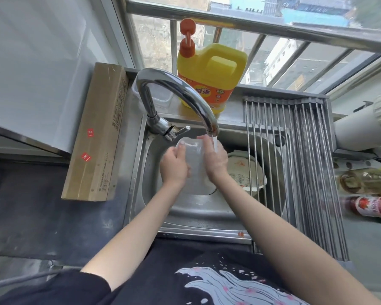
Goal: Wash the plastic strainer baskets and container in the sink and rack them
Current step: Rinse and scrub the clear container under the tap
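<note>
A clear plastic container (pixel 195 164) is held upright over the steel sink (pixel 198 214). My left hand (pixel 174 166) grips its left side and my right hand (pixel 215 160) presses on its right side. Water runs from the chrome faucet (pixel 180 93) onto my right hand's fingers and the container's rim. A white strainer basket with orange stains (pixel 248 172) lies in the sink's right part, partly under the rack. The roll-up steel rack (pixel 295 164) spans the sink's right side with nothing on it.
A yellow dish-soap jug with an orange pump (pixel 209 73) stands behind the faucet, with a clear tub (pixel 161 100) to its left. A long cardboard box (pixel 99 133) lies left of the sink. Bottles (pixel 367 194) lie at the right.
</note>
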